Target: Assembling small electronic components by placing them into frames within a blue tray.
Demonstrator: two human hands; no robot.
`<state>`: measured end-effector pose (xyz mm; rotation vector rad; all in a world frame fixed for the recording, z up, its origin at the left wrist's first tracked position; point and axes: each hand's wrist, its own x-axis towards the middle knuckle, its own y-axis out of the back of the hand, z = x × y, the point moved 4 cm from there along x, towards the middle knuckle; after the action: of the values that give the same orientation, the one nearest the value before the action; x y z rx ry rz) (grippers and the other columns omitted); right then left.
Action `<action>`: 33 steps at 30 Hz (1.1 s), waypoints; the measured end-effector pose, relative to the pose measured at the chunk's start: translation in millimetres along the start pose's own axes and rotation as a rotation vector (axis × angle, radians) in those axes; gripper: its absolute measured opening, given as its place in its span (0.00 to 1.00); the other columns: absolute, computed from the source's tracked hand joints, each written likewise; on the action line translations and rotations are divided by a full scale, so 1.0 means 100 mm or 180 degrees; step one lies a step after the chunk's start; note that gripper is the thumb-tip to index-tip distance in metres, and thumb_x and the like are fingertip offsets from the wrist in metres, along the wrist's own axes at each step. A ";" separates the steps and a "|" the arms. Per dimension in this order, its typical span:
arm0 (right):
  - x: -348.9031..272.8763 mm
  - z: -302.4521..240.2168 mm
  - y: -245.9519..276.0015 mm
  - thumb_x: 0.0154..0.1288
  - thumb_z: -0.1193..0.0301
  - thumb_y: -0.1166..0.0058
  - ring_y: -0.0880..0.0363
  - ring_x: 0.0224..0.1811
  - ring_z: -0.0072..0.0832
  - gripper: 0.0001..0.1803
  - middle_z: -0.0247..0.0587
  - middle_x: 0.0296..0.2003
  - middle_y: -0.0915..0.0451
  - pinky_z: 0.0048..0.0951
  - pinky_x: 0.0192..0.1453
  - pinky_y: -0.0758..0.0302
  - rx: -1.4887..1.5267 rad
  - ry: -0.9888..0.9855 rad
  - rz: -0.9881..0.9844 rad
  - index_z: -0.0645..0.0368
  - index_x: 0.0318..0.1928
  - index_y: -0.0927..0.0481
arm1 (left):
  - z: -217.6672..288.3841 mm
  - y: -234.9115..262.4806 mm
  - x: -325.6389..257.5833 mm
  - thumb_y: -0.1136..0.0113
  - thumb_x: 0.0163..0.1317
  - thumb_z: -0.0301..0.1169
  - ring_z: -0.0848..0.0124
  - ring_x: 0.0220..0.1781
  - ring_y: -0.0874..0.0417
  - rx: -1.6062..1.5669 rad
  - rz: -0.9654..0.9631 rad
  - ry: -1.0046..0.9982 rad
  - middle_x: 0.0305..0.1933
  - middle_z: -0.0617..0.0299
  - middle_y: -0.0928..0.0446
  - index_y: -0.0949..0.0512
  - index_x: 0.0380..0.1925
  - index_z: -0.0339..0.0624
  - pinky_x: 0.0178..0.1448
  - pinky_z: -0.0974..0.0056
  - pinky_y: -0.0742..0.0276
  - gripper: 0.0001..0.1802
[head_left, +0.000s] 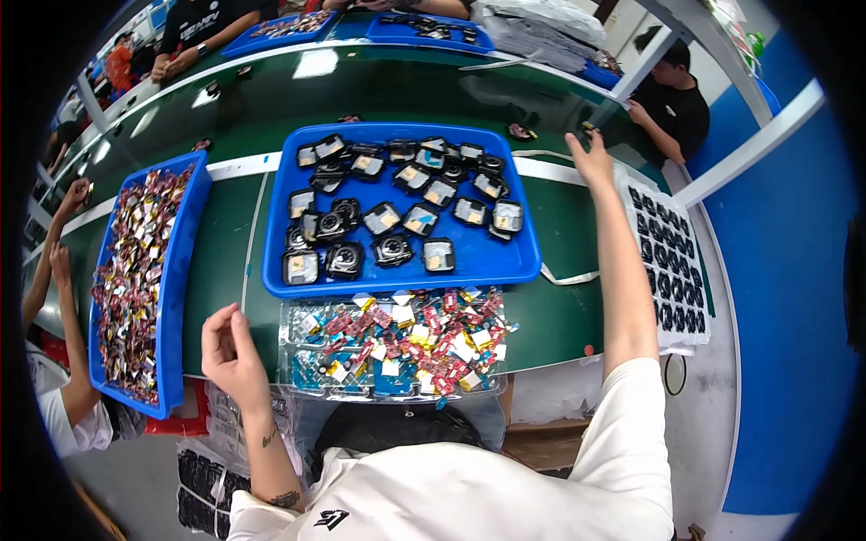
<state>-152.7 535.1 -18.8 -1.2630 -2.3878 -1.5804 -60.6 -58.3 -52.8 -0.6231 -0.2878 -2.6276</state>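
Right hand [592, 164] stretches far across green surface [230, 225], thumb and fingers parted, small dark part [588, 128] at fingertips (held or merely near, cannot tell). Left hand [231, 353] hovers beside clear tray [296, 371], grip narrow, fingers curled; cannot tell if anything inside. Clear tray, nearest body, carries heaped red, white and yellow electronic pieces [433, 332]. Just beyond, blue tray [492, 264] holds black squarish cases [382, 218].

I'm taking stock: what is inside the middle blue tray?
The tray holds black cases, some showing pale rectangular faces, others a dark ring. Bare blue patches show between them; anything lying under the cases is covered.
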 end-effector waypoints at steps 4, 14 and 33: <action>0.28 0.34 -0.19 0.52 0.34 0.52 0.40 0.67 0.52 0.54 0.58 0.64 0.37 0.39 0.69 0.44 -0.0738 -0.0692 -0.0363 0.59 0.69 0.47 | 0.06 -0.08 0.02 0.42 0.59 0.21 0.83 0.23 0.37 0.0398 -0.0239 -0.0189 0.26 0.68 0.28 0.21 0.32 0.34 0.26 0.75 0.44 0.02; 0.45 0.72 -0.34 0.62 0.41 0.60 0.49 0.71 0.48 0.48 0.54 0.67 0.41 0.42 0.70 0.44 -0.1074 -0.1508 0.0032 0.67 0.69 0.52 | 0.07 -0.07 0.02 0.41 0.58 0.20 0.83 0.24 0.36 0.0708 -0.0479 -0.0044 0.24 0.68 0.28 0.21 0.31 0.34 0.27 0.75 0.43 0.02; 0.16 0.33 -0.14 0.61 0.50 0.55 0.32 0.60 0.50 0.32 0.58 0.62 0.37 0.46 0.61 0.33 -0.0724 -0.1539 0.0374 0.64 0.55 0.26 | 0.02 -0.11 0.02 0.43 0.63 0.23 0.85 0.27 0.28 0.0541 -0.0552 -0.0028 0.28 0.67 0.23 0.22 0.36 0.33 0.31 0.80 0.36 0.05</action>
<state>-159.1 567.8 -39.4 -1.9927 -2.3585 -1.7086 -65.8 -48.2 -51.1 -0.5756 -0.5852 -2.7267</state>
